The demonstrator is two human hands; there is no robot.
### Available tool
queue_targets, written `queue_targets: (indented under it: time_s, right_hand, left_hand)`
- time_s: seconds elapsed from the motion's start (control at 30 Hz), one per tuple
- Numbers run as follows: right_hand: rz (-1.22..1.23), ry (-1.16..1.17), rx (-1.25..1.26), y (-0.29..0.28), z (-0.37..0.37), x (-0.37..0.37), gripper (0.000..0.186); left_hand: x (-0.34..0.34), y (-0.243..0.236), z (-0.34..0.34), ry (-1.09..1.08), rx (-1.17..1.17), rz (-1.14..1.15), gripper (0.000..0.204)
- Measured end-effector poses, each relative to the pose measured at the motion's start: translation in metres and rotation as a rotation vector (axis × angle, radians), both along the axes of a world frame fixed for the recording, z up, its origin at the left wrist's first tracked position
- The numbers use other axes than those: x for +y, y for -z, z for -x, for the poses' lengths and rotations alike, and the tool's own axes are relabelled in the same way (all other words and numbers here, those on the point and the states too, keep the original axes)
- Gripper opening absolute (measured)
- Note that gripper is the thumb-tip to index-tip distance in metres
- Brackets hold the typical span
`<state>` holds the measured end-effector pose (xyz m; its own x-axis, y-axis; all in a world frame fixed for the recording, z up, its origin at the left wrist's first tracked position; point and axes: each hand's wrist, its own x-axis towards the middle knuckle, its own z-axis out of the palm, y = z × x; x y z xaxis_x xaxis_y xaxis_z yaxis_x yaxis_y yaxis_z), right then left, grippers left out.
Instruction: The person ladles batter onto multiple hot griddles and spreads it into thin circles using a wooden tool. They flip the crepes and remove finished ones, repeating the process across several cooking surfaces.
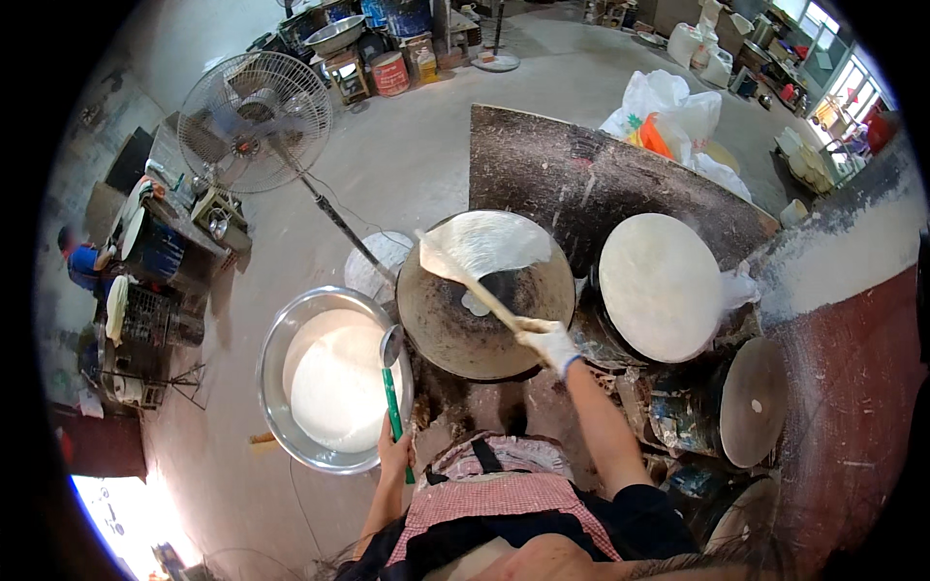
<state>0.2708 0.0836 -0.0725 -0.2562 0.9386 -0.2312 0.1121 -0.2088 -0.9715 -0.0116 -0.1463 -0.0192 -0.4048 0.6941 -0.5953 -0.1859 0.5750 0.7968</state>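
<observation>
My left hand (396,451) is closed round the green handle of a ladle (390,382), whose metal bowl is over the right rim of a large metal basin (266,387). White batter (339,387) lies in the basin. In a white glove, my right hand (548,344) grips the handle of a flat wooden spreader (480,295). The spreader's wide end rests at the left edge of a thin white batter layer (494,242) on the far part of a round dark griddle (441,339). The griddle's near part shows bare, stained metal.
Right of the griddle is a round stack of pale sheets (659,286). A dark board (572,155) stands behind, with plastic bags (668,107) beyond it. A standing fan (254,121) is at the left. Another round plate (754,402) sits at the right by the wall.
</observation>
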Motion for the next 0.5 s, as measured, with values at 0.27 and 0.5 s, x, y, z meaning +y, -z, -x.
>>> queue_targets:
  time_s: [0.27,0.5]
  right_hand:
    - [0.327,-0.061,-0.019,-0.010,-0.005,0.030,0.037]
    - [0.328,-0.007,-0.013,-0.032,-0.039,0.062,0.038]
  left_hand:
    - [-0.010,-0.027,-0.019,-0.117,-0.074,0.058,0.069]
    - [-0.019,-0.038,-0.026,-0.204,-0.112,0.027,0.067]
